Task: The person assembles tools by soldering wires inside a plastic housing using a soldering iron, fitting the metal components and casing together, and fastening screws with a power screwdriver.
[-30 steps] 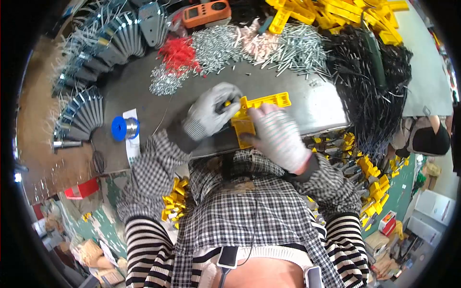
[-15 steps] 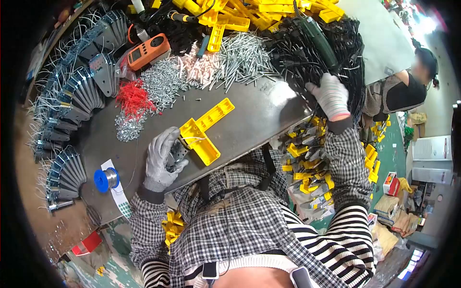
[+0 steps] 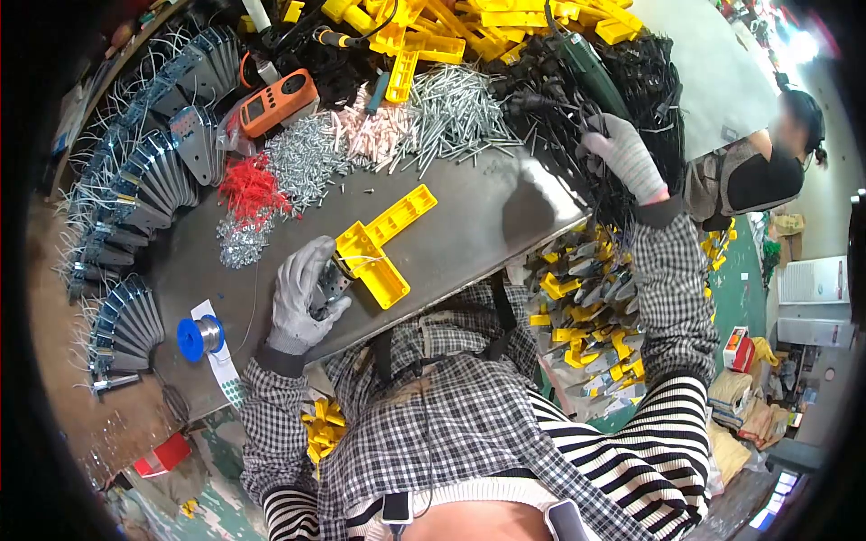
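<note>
Two gloved hands (image 3: pixel 302 293) (image 3: pixel 629 160), one blue spool (image 3: pixel 190 340), one orange meter (image 3: pixel 275 105)

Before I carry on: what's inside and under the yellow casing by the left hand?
Inside the yellow casing, moulded ridges and a pale wire show. Around it the tabletop shows; whatever lies directly beneath is covered.

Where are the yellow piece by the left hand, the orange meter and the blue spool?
Yellow piece (image 3: pixel 377 271): head view, middle of its wide section.
Orange meter (image 3: pixel 278 103): head view, front face.
Blue spool (image 3: pixel 194 339): head view, blue flange.
</note>
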The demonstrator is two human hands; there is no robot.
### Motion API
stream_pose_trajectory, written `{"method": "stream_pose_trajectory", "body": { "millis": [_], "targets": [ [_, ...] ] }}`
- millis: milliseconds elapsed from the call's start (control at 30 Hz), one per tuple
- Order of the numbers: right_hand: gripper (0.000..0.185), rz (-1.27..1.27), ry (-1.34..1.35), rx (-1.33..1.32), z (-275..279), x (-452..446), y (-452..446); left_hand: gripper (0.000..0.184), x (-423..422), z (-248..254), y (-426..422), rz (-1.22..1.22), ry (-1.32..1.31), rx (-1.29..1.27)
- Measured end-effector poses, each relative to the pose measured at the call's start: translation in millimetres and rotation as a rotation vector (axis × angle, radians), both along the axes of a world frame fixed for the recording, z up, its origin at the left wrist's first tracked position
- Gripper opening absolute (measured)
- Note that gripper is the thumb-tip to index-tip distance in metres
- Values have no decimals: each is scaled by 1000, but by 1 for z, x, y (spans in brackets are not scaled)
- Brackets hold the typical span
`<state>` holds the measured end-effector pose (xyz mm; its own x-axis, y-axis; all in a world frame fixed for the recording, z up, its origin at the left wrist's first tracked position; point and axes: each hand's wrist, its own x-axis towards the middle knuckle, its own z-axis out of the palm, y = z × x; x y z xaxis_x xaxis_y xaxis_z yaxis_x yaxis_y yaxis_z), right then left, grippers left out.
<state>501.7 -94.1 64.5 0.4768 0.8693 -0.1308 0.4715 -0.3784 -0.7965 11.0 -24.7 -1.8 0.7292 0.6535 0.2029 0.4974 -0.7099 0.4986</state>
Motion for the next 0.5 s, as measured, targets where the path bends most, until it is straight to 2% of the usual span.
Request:
{"method": "stream_pose_trajectory", "body": {
  "millis": [67,100,133,200,233,267,300,333,367,400,433,467,500],
  "targets": [
    [16,125,64,-222,7,-11,10,91,-1,-4,1,-16,-4,30],
    [22,271,125,-162,7,-11,13,91,-2,-5,2,-15,-4,33],
    [22,273,123,-158,10,-10,17,91,-3,-6,3,-21,-5,17],
    [31,185,364,559,15,-7,29,91,-4,-5,2,-19,-4,-2],
    [37,90,425,555,13,-1,32,88,-2,0,0,-1,20,55],
    [37,100,278,430,12,5,33,84,0,6,-2,15,49,115],
    [39,122,307,349,9,10,29,84,6,10,-3,19,54,119],
    [41,150,329,269,13,9,26,81,16,14,-5,-8,-252,-33],
    [42,194,461,295,23,-7,22,79,30,18,-11,-33,-560,-187],
    [42,240,598,307,35,-34,15,76,55,28,-27,-24,-810,-622],
    [43,287,720,333,44,-65,13,73,73,25,-27,-161,-768,-595],
    [34,235,772,292,51,-96,13,65,112,43,-41,-207,-863,-811],
    [27,278,901,332,42,-116,18,57,149,32,-58,-218,-1064,-857]
  ]
}}
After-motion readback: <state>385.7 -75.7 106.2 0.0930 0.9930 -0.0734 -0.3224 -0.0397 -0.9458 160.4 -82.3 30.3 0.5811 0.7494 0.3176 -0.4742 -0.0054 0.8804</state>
